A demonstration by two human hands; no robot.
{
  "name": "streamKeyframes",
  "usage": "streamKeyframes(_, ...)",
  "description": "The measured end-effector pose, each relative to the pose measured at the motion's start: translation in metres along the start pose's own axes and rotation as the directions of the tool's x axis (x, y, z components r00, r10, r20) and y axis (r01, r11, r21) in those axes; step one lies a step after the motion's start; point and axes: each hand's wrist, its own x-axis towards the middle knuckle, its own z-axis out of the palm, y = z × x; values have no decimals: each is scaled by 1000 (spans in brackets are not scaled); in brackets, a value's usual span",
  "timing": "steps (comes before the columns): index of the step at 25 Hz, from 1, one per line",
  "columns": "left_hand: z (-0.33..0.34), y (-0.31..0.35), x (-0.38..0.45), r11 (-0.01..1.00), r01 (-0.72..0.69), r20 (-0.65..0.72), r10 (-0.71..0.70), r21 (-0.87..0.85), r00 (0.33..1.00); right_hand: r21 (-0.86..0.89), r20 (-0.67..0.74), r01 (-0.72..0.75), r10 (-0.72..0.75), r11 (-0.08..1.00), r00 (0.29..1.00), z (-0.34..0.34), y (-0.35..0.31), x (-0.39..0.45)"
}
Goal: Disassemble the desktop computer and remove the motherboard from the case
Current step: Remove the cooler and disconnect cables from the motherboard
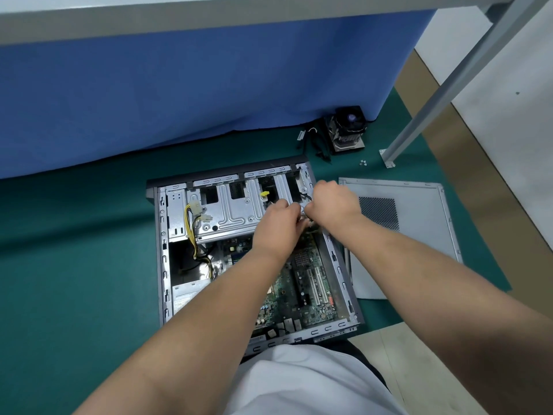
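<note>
1. My white-clothed lap sits right against the open steel case, which lies on its side so I can reach in.
2. Both hands meet at the far right corner: left hand and right hand are curled on something small, likely a front-panel cable; I can't see it clearly.
3. The green motherboard is still seated inside.
4. The finned cooler and the flat side panel lie set aside on the mat.

You are in a repair workshop or lab. At the top of the frame a workbench hangs a blue cloth; a green mat covers the floor; a removed cooler fan and side panel lie at right.
</note>
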Motion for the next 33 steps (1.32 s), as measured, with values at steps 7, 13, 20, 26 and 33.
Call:
streamKeyframes(7,-18,-50,-15,970,-215,-41,220,113,975,-11,-33,52,-52,999,998,9,7,-3)
streamKeyframes(13,-27,-72,-31,970,-214,-7,216,116,976,-77,55,75,-71,994,996,8,2,-5)
streamKeyframes(20,-35,-100,-108,889,-359,113,341,284,933,189,154,151,-181,970,971,37,33,-57)
streamKeyframes(26,-47,-115,-149,784,-487,526,248,384,814,187,-7,189,-191,964,982,70,39,-87)
streamKeyframes(33,-52,-103,-144,729,-529,679,122,433,724,14,192,653,-643,757,741,71,25,-135)
